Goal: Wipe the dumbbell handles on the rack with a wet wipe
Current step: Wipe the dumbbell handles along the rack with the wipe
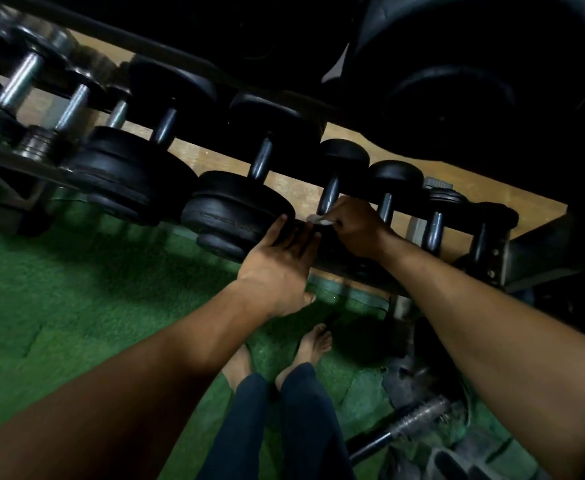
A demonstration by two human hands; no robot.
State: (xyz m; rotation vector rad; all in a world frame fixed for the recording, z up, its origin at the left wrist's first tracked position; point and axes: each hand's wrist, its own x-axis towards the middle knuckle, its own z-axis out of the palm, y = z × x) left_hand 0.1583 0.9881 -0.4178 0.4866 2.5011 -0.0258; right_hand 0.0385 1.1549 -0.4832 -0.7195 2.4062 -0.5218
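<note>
Dumbbell handles [329,197] on lower rack [360,271] tier, row running from steel-sleeved units at far left to small black ones at right. Head view only: right hand [357,233] curled at near end of one small black handle, pinching white wet wipe [319,219] (only a scrap visible past the fingers). Left hand [279,268] flat, fingers straight, resting against adjacent large black plate [235,216]; holding nothing. For a thorough pass: wrap wipe fully around handle, draw along entire length between both heads, rotate grip to cover underside. Keep left hand bracing to stop roll. Refold wipe to a fresh face before next handle. Green turf [76,289] below, bare feet [284,355] near rack base.
</note>
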